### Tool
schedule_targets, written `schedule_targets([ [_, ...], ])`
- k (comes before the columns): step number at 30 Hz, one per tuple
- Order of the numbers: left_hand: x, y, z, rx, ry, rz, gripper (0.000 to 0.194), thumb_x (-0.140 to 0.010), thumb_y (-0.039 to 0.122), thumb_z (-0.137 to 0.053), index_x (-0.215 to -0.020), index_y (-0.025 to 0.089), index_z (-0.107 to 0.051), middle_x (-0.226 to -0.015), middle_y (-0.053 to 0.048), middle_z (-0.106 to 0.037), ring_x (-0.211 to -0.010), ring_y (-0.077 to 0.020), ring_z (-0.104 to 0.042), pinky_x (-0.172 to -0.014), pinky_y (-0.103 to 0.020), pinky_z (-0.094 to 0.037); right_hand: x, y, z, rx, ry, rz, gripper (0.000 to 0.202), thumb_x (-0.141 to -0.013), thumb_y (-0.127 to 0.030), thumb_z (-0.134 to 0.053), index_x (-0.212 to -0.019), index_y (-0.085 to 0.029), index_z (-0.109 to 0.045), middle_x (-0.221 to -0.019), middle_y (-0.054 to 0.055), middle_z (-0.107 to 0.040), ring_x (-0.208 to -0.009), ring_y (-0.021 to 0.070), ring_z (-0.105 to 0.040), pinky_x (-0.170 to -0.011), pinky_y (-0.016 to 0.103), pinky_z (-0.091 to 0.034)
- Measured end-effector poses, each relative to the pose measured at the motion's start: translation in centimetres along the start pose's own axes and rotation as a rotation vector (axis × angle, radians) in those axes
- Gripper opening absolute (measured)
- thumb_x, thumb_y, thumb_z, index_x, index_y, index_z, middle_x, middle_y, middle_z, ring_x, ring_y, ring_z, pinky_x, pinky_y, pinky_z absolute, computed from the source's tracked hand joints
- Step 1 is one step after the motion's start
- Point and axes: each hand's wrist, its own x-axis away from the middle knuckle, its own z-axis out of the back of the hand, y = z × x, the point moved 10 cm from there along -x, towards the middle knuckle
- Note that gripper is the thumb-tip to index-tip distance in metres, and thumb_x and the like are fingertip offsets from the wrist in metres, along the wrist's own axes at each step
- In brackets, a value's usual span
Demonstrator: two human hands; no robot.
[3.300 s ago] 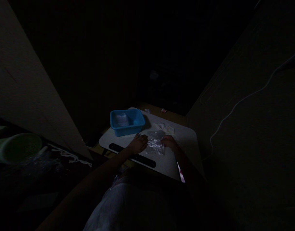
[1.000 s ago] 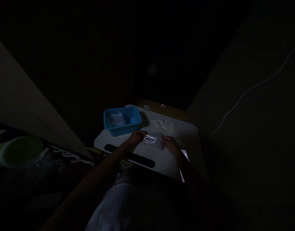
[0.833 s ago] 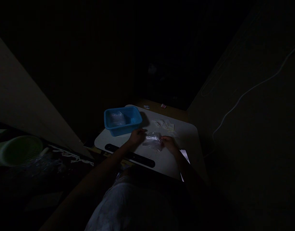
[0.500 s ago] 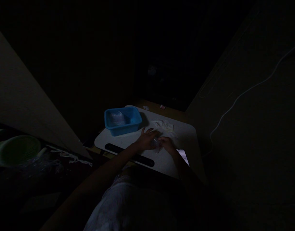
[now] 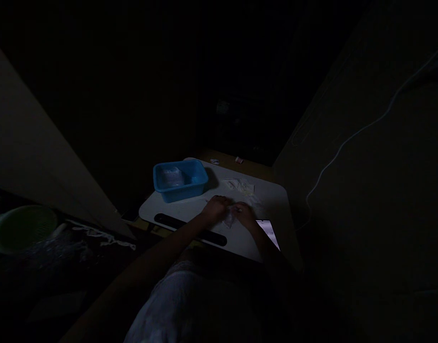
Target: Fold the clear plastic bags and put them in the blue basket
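A small clear plastic bag (image 5: pixel 229 219) lies between my two hands, over the white table (image 5: pixel 190 209). My left hand (image 5: pixel 217 208) is closed on its left upper side, fingers curled. My right hand (image 5: pixel 244 214) pinches it from the right. Dim light hides what the bag holds, if anything. Just beyond my hands are several flat whitish packets or papers (image 5: pixel 239 185). A blue plastic basin (image 5: pixel 181 190) stands at the table's left, with a clear-wrapped bundle (image 5: pixel 172 176) inside.
Beside my right forearm lies a lit phone (image 5: pixel 268 232). A dark slot (image 5: pixel 208 236) runs along the table's near edge. Small items, one a reddish-white piece (image 5: pixel 239 160), sit beyond the far edge. A green basket (image 5: pixel 26 227) is at left; a white cable (image 5: pixel 342 145) hangs along the right wall.
My left hand's fingers, spread half a second ago, have curled in onto the bag. Both hands are closer together, and the bag shows lower between them. The view has shifted slightly.
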Motion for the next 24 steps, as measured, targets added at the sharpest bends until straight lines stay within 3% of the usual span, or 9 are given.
schedule_targets([
  [5, 0.2, -0.4, -0.1, -0.031, 0.006, 0.052, 0.034, -0.075, 0.021, -0.050, -0.109, 0.016, -0.051, -0.098, -0.009, -0.059, -0.090, -0.0210, -0.053, -0.077, -0.033, -0.035, 0.4, 0.5, -0.1, 0.160, 0.030, 0.019, 0.015, -0.069, -0.015, -0.049, -0.074, -0.019, -0.062, -0.076, 0.001, -0.062, -0.073, 0.0134, -0.056, -0.070, 0.025, -0.043],
  [10, 0.2, -1.2, -0.6, -0.130, -0.003, 0.008, 0.016, -0.075, 0.017, -0.049, -0.086, 0.014, -0.060, -0.087, -0.010, -0.061, -0.090, -0.0232, -0.050, -0.076, -0.035, -0.033, 1.0, 0.6, 0.0, 0.304, 0.026, 0.024, 0.016, -0.067, -0.010, -0.049, -0.073, -0.020, -0.061, -0.075, 0.000, -0.060, -0.074, 0.0128, -0.054, -0.069, 0.023, -0.041],
  [13, 0.0, -1.1, -0.6, -0.155, 0.009, -0.057, 0.014, -0.076, 0.015, -0.048, -0.082, 0.012, -0.061, -0.085, -0.011, -0.060, -0.089, -0.0224, -0.050, -0.077, -0.035, -0.032, 1.5, -0.4, 0.3, 0.403, 0.048, 0.055, 0.019, -0.067, -0.012, -0.052, -0.082, -0.020, -0.061, -0.084, 0.002, -0.060, -0.083, 0.0146, -0.052, -0.074, 0.025, -0.040],
  [18, 0.5, 0.3, -0.5, -0.161, 0.034, -0.176, 0.020, -0.078, 0.018, -0.047, -0.094, 0.013, -0.058, -0.088, -0.010, -0.059, -0.089, -0.0204, -0.051, -0.081, -0.035, -0.031, 2.3, -2.4, -0.1, 0.561, 0.016, 0.113, 0.021, -0.072, -0.021, -0.052, -0.092, -0.022, -0.059, -0.093, 0.003, -0.058, -0.092, 0.0178, -0.047, -0.081, 0.027, -0.037],
  [21, 0.8, 0.5, -0.6, -0.148, 0.042, -0.170, 0.026, -0.079, 0.025, -0.047, -0.101, 0.014, -0.055, -0.094, -0.010, -0.058, -0.092, -0.0220, -0.051, -0.081, -0.037, -0.031, 2.6, -2.9, -0.2, 0.585, -0.010, 0.104, 0.021, -0.073, -0.020, -0.050, -0.093, -0.022, -0.058, -0.095, 0.003, -0.057, -0.092, 0.0174, -0.047, -0.082, 0.026, -0.036],
  [24, 0.7, 0.0, -1.2, -0.140, 0.012, -0.148, 0.030, -0.081, 0.020, -0.044, -0.109, 0.016, -0.051, -0.100, -0.010, -0.058, -0.093, -0.0209, -0.052, -0.079, -0.036, -0.032, 3.0, -2.6, 0.7, 0.575, 0.034, 0.035, 0.032, -0.069, -0.020, -0.055, -0.102, -0.020, -0.055, -0.100, 0.005, -0.055, -0.095, 0.0173, -0.047, -0.082, 0.025, -0.036],
])
